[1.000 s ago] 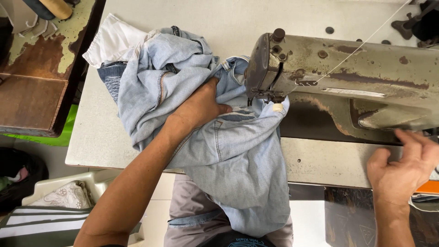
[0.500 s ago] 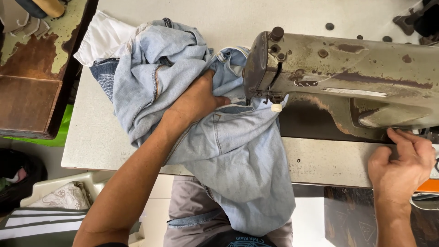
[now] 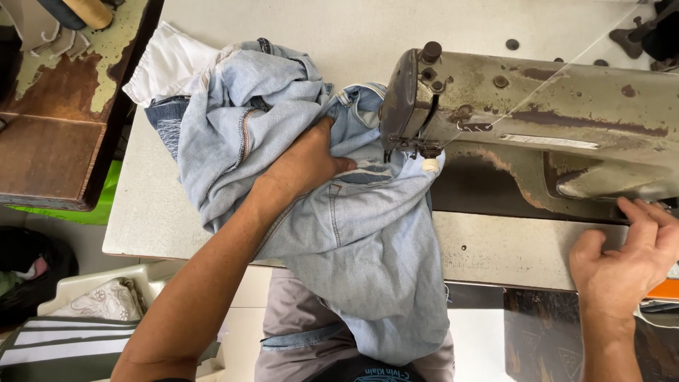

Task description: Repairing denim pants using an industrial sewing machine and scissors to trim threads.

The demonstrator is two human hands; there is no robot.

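Observation:
A light blue denim garment [image 3: 368,240] lies bunched on the sewing table [image 3: 141,219] and hangs over its front edge onto my lap. My left hand [image 3: 308,166] presses flat on the denim just left of the needle area, fingers spread toward the presser foot [image 3: 424,159]. The old grey sewing machine [image 3: 537,113] stretches to the right, with thread running up from its head. My right hand [image 3: 626,258] rests at the table's front right, fingers reaching under the machine's right end; what they touch is hidden.
A white cloth [image 3: 170,64] peeks from under the denim at the back left. A worn brown wooden cabinet [image 3: 49,141] stands left of the table. Below left sit a pale plastic bin with fabric [image 3: 106,301] and striped material [image 3: 64,346].
My left hand has stayed on the denim near the needle while the fabric bunched slightly leftward. My right hand has slid up toward the machine's right end.

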